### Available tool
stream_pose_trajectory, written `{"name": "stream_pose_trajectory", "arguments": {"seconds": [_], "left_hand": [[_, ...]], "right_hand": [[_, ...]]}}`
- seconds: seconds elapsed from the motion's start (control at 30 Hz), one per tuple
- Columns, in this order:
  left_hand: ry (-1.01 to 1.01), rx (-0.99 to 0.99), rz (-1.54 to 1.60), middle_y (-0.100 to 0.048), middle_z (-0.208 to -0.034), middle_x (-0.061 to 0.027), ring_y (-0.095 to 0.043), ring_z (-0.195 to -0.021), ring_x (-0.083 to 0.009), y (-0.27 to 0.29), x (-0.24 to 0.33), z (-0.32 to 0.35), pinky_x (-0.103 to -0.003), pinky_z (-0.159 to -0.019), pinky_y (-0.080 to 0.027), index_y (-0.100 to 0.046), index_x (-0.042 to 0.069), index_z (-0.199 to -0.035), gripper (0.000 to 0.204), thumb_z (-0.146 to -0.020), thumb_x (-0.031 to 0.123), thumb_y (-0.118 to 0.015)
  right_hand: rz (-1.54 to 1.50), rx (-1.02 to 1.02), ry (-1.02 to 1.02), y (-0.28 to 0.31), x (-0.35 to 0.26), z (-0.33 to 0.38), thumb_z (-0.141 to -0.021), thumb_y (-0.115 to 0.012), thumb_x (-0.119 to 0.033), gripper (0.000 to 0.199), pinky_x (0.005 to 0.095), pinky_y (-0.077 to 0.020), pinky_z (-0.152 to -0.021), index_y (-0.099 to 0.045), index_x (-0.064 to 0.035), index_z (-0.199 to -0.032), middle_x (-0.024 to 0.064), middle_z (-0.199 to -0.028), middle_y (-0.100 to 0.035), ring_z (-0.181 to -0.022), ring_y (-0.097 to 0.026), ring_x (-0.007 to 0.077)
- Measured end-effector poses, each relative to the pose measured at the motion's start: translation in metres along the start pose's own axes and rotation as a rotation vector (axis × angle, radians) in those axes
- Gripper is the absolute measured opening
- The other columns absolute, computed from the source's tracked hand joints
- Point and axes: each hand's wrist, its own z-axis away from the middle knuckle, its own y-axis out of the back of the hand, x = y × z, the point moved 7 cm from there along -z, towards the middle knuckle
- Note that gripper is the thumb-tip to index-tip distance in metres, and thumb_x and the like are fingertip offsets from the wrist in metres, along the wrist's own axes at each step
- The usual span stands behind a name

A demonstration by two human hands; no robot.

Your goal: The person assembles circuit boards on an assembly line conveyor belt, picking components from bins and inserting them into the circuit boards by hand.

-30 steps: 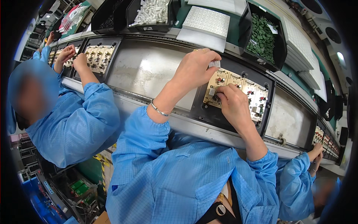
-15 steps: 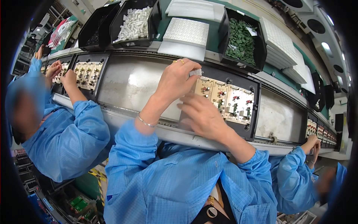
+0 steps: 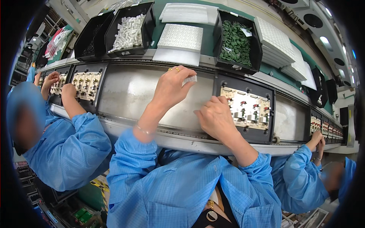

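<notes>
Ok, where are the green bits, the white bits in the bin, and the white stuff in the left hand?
Green bits (image 3: 235, 43): head view, middle of the heap.
White bits (image 3: 127, 33): head view, middle of the heap.
White stuff (image 3: 191, 79): head view, part outside the left hand (image 3: 171, 88).

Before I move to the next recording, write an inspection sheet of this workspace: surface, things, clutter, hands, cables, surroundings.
Surface: metal line, pale smudges.
Things: circuit boards in a black tray; small white pieces.
Clutter: white-parts bin, green-parts bin and stacked white sheets beyond the line.
Grip: left hand pinches the small white pieces; right hand is at the boards' left edge, any hold hidden.
Cables: nothing seen.
Surroundings: blue-sleeved people at left and right.
</notes>
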Motion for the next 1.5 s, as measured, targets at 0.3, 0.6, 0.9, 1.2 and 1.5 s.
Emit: {"name": "stream_pose_trajectory", "arguments": {"seconds": [0.3,0.6,0.9,1.2,1.5], "left_hand": [[-0.03,-0.02,0.007,-0.071,-0.093,-0.0076,-0.068,-0.088,-0.0291,-0.005,0.006,0.001,-0.041,-0.077,-0.055,-0.07,0.007,-0.102,0.02,-0.083,0.009,-0.076],[-0.062,-0.006,-0.026,-0.072,-0.094,-0.0073,-0.069,-0.087,-0.0274,-0.002,0.011,0.004,-0.037,-0.075,-0.055,-0.073,0.006,-0.101,0.022,-0.08,0.007,-0.08],[-0.062,-0.028,-0.026,-0.072,-0.095,-0.0045,-0.068,-0.087,-0.026,0.002,0.012,0.001,-0.037,-0.074,-0.054,-0.072,0.009,-0.1,0.022,-0.08,0.01,-0.08],[-0.058,-0.043,-0.023,-0.072,-0.095,-0.0046,-0.069,-0.087,-0.0266,0.008,0.013,0.0,-0.038,-0.075,-0.055,-0.072,0.01,-0.101,0.024,-0.079,0.01,-0.081],[-0.059,-0.072,-0.03,-0.072,-0.095,-0.0048,-0.069,-0.088,-0.0261,0.012,0.018,-0.001,-0.038,-0.075,-0.055,-0.071,0.01,-0.102,0.025,-0.079,0.009,-0.08]], "right_hand": [[-0.173,0.148,-0.097,0.017,0.024,0.002,-0.084,-0.074,-0.009,0.015,0.0427,-0.0482,-0.083,-0.071,-0.0027,-0.097,0.0126,-0.096,-0.071,-0.088,-0.065,0.0325],[-0.15,0.377,-0.322,0.081,0.089,-0.019,-0.091,-0.068,-0.003,0.026,0.0384,-0.0538,-0.094,-0.067,-0.0007,-0.117,0.0171,-0.119,-0.071,-0.11,-0.068,0.0362],[0.096,-0.138,-0.56,0.054,0.185,-0.093,-0.089,-0.071,-0.022,0.036,0.0454,-0.0523,-0.094,-0.069,0.0001,-0.117,0.0231,-0.111,-0.072,-0.107,-0.067,0.0412],[0.114,-0.144,-0.536,0.049,0.195,-0.108,-0.073,-0.06,-0.005,0.03,0.0476,-0.0538,-0.093,-0.072,0.0033,-0.1,0.0286,-0.104,-0.071,-0.104,-0.068,0.0432],[-1.018,0.058,-0.82,0.045,0.233,-0.088,-0.098,-0.051,0.003,0.03,0.0285,-0.0536,-0.078,-0.065,0.0025,-0.124,0.005,-0.105,-0.063,-0.09,-0.06,0.0176]]}}
